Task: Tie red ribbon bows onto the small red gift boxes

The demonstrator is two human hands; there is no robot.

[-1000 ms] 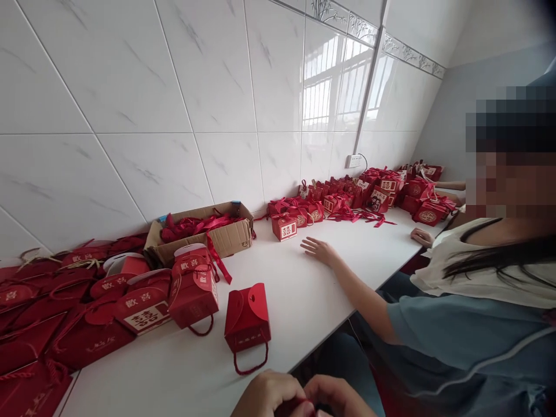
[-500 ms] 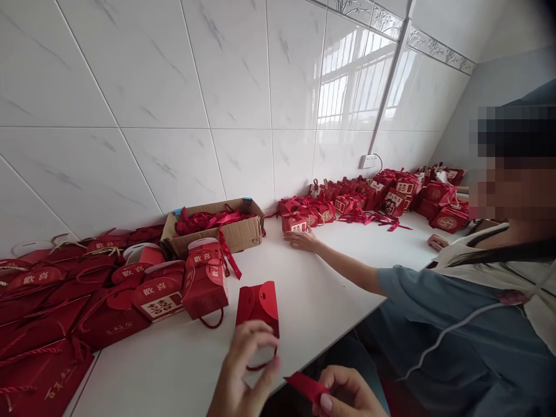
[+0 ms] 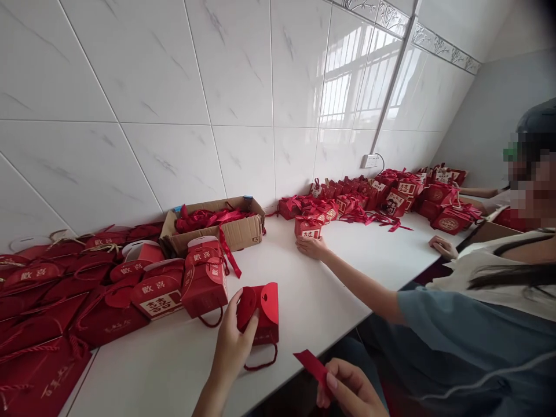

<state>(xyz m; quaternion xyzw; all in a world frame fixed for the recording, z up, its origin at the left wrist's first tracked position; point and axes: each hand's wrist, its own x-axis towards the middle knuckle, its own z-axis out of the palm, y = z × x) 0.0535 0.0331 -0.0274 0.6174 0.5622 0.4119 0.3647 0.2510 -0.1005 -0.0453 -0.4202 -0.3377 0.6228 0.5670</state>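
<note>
My left hand point(image 3: 232, 341) grips the left flap of a small red gift box point(image 3: 263, 313) with a red cord handle, standing near the front edge of the white counter point(image 3: 304, 295). My right hand point(image 3: 350, 391) is below the counter edge, pinching a flat red strip point(image 3: 313, 366). A finished red gift box point(image 3: 204, 277) stands just left of the one I hold. To my right sits a person in a blue-grey top; their hand point(image 3: 311, 247) rests by another red box point(image 3: 308, 227).
A cardboard box point(image 3: 221, 226) of red ribbons sits against the tiled wall. Flat red paper bags point(image 3: 47, 301) pile up at the left. Several finished red boxes point(image 3: 382, 194) line the far counter. Another person's hand point(image 3: 442, 246) lies on the counter at the right.
My left hand has reached forward from the counter edge and taken hold of the red box's flap. My right hand drew the red strip aside. The neighbour pulled a red box nearer.
</note>
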